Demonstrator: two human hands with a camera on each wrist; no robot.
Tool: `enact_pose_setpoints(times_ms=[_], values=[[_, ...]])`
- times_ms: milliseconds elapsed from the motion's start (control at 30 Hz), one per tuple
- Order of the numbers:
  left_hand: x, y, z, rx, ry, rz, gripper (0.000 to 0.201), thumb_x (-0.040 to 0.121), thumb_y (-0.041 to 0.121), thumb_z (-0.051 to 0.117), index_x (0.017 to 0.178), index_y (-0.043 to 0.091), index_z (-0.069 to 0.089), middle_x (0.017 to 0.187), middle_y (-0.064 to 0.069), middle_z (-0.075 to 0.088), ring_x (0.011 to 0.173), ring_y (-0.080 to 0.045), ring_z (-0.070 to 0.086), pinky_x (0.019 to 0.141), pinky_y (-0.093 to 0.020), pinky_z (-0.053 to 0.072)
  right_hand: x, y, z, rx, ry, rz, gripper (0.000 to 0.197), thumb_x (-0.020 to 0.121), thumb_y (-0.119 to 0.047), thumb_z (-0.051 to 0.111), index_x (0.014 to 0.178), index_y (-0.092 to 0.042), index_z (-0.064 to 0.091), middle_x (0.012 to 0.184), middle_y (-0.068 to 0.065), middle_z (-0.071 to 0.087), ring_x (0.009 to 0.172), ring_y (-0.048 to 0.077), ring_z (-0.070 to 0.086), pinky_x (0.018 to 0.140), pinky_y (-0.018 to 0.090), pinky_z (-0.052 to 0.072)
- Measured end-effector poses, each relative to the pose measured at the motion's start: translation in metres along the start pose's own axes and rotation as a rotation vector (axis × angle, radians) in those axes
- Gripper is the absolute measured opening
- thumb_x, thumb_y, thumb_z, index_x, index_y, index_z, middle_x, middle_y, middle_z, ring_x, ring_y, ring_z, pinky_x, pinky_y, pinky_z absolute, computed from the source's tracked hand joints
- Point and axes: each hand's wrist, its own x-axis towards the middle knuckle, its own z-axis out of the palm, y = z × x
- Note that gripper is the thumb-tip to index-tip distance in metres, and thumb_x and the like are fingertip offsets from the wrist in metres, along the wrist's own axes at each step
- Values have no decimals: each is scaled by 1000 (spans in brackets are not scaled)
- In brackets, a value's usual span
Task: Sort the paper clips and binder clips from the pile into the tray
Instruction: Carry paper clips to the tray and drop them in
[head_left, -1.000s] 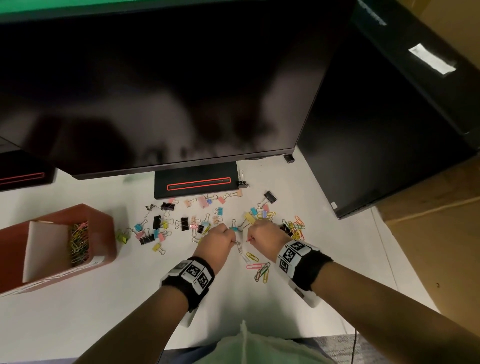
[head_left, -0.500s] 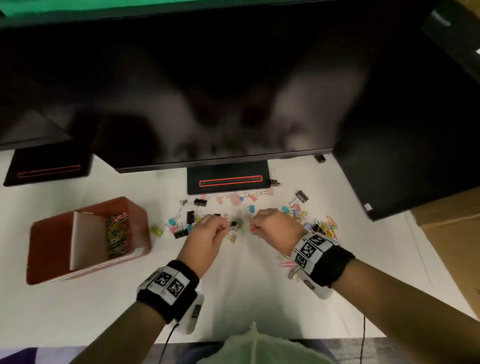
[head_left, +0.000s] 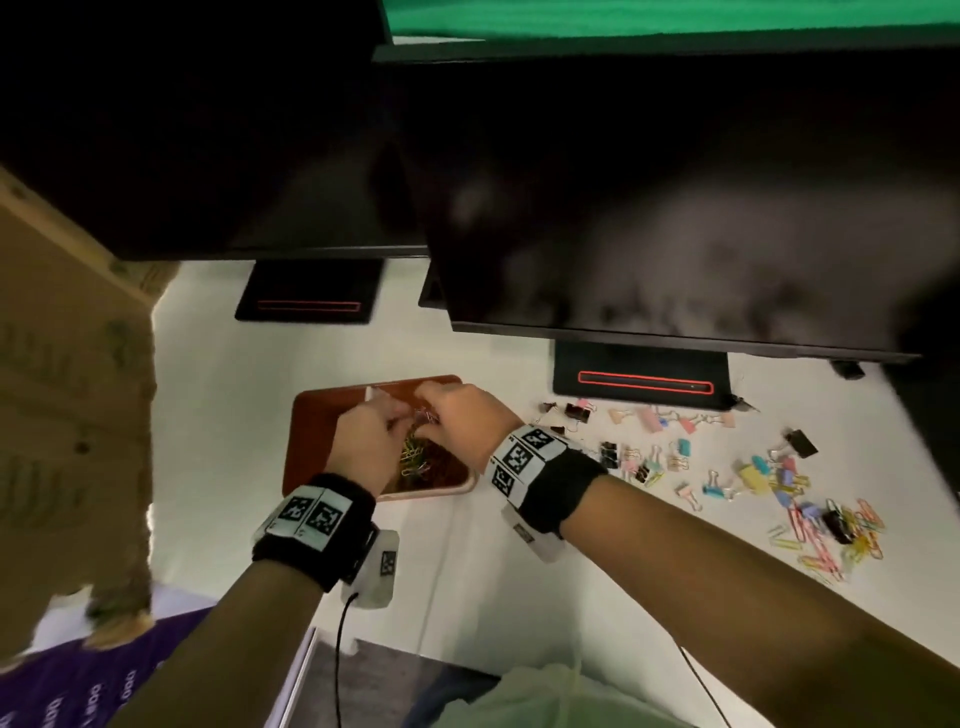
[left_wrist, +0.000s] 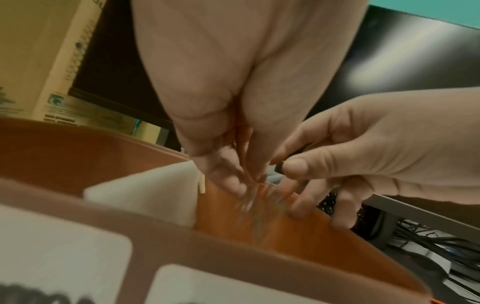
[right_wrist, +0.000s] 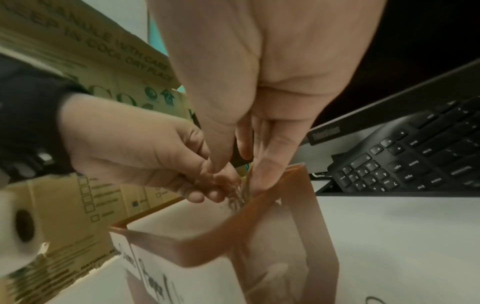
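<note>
Both hands hover over the red-brown tray (head_left: 311, 415), above its right compartment, where paper clips (head_left: 413, 452) lie. My left hand (head_left: 395, 423) has its fingertips bunched and pointing down; blurred paper clips (left_wrist: 255, 203) trail from them beside the white divider (left_wrist: 145, 195). My right hand (head_left: 436, 415) pinches a small black binder clip (left_wrist: 278, 168) between thumb and forefinger. The pile (head_left: 753, 478) of coloured binder clips and paper clips is spread on the white table to the right. In the right wrist view the tray (right_wrist: 298, 205) is directly below both hands.
Two dark monitors overhang the table, with their black stands (head_left: 311, 291) (head_left: 644, 374) behind the tray and pile. A cardboard box (head_left: 67, 389) stands at the left. A black keyboard (right_wrist: 415, 154) lies under a monitor. A purple sheet (head_left: 78, 686) is at the near left.
Both hands left the pile and moved left to the tray. They now hang over its right compartment, and the view has swung left with them.
</note>
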Motion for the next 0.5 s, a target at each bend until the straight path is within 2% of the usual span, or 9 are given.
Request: enact_pose_setpoints(times_ms=[133, 200, 267, 367, 500], values=[[-6, 11, -4, 43, 33, 158, 31, 86, -1, 48, 111, 10, 64, 107, -13, 64, 100, -27, 58, 91, -27, 40, -12, 9, 2, 74, 112, -65, 38, 91, -26, 58, 127, -15, 51, 123, 11, 58, 110, 27, 58, 95, 39, 48], [-14, 27, 1, -15, 34, 311, 30, 86, 0, 52, 111, 12, 64, 105, -7, 64, 94, -19, 59, 90, -23, 43, -35, 26, -3, 76, 175, -82, 36, 91, -30, 58, 124, -17, 54, 117, 9, 59, 105, 26, 59, 89, 38, 50], [-21, 46, 15, -76, -23, 438, 27, 87, 2, 54, 110, 12, 63, 102, -2, 63, 89, -11, 58, 86, -20, 44, -67, 52, -10, 42, 242, -58, 33, 90, -32, 59, 118, -15, 59, 109, 9, 61, 101, 27, 59, 84, 39, 51], [-32, 81, 50, -151, -169, 530, 26, 89, 9, 54, 113, 18, 60, 102, 5, 57, 85, -7, 56, 78, -20, 47, -124, 106, -21, -15, 277, 106, 30, 87, -33, 63, 111, -15, 63, 104, 7, 61, 99, 26, 59, 82, 35, 49], [-54, 129, 112, -99, -417, 637, 28, 88, 22, 58, 116, 26, 55, 103, 12, 49, 87, -3, 53, 78, -20, 44, -213, 178, -36, -98, 142, 364, 34, 87, -34, 62, 118, -21, 58, 110, 2, 57, 100, 21, 57, 87, 35, 49]])
